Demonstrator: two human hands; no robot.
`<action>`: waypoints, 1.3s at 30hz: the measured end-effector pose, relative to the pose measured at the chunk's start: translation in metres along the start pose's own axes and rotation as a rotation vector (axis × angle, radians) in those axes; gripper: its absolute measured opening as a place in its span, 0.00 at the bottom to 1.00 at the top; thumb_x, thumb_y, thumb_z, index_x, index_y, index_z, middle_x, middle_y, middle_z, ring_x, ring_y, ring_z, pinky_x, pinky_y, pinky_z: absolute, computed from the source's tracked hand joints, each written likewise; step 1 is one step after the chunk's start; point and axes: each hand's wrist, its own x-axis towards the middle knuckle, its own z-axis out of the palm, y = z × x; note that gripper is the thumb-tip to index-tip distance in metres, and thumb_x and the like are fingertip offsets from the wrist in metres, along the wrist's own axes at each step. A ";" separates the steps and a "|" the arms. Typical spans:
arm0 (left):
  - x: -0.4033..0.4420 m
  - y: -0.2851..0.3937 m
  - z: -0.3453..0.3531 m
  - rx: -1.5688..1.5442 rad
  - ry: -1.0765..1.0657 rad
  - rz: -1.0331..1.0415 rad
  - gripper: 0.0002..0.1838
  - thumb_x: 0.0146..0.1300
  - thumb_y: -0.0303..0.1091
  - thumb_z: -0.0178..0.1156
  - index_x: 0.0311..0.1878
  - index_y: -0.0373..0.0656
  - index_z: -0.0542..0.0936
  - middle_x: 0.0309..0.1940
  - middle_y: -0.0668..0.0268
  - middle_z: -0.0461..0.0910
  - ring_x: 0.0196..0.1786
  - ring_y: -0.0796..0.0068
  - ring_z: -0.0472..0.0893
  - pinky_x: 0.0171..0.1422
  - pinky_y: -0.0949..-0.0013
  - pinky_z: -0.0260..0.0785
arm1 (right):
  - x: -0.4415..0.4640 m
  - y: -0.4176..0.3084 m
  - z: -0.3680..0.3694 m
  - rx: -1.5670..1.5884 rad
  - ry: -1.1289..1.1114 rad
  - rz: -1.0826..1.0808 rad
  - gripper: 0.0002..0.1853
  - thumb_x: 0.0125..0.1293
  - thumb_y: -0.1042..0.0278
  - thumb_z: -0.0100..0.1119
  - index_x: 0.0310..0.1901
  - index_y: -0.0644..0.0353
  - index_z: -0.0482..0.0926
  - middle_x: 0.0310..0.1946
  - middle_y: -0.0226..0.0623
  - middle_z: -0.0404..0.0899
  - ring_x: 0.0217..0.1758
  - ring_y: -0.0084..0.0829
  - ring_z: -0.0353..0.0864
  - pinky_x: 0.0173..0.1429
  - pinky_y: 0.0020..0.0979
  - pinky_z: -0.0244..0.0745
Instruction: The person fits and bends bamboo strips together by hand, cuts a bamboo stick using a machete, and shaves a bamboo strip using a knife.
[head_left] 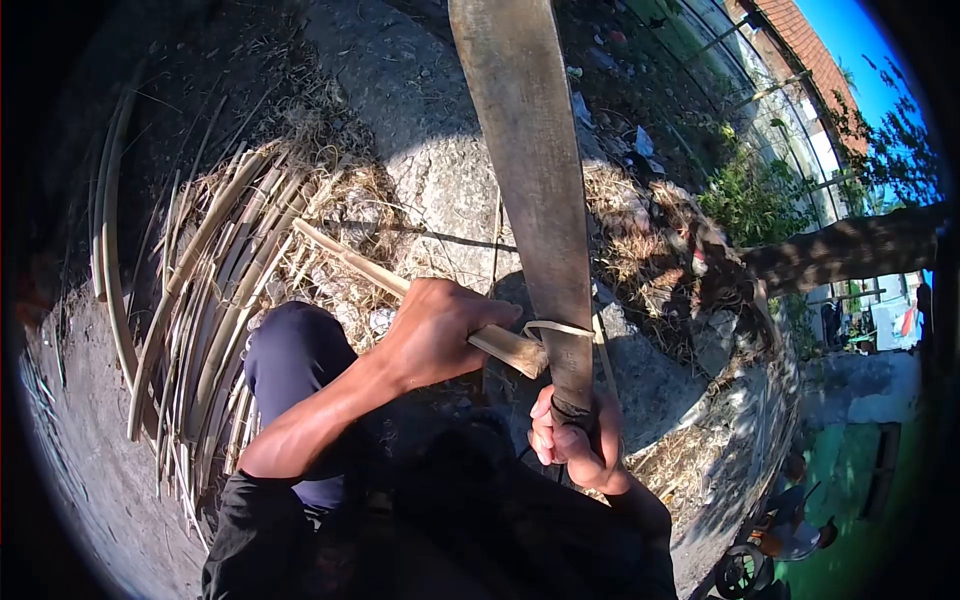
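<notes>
My left hand (435, 335) is closed around a bamboo strip (508, 350), whose far end slants up and left past my fist. Its near end reaches the machete (530, 150) low on the blade, just above the handle. My right hand (580, 440) grips the machete by its handle, and the broad, worn blade points away from me. A thin pale shaving (560, 327) curls across the blade close to the strip's end. The handle is mostly hidden by my fingers.
Many long split bamboo strips (215, 290) lie heaped to my left, beside my knee (295, 350). Dry shavings (350, 200) litter the concrete. A tree trunk (850, 245) stands at the right. Another person (795, 535) is near a wheel (743, 571) at the lower right.
</notes>
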 end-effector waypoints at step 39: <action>-0.008 0.000 0.031 0.581 -0.100 0.555 0.25 0.65 0.35 0.61 0.67 0.53 0.80 0.56 0.67 0.81 0.62 0.66 0.80 0.71 0.58 0.68 | -0.013 0.024 -0.051 -0.087 0.137 0.067 0.19 0.66 0.83 0.71 0.50 0.60 0.69 0.47 0.51 0.87 0.44 0.35 0.91 0.47 0.37 0.89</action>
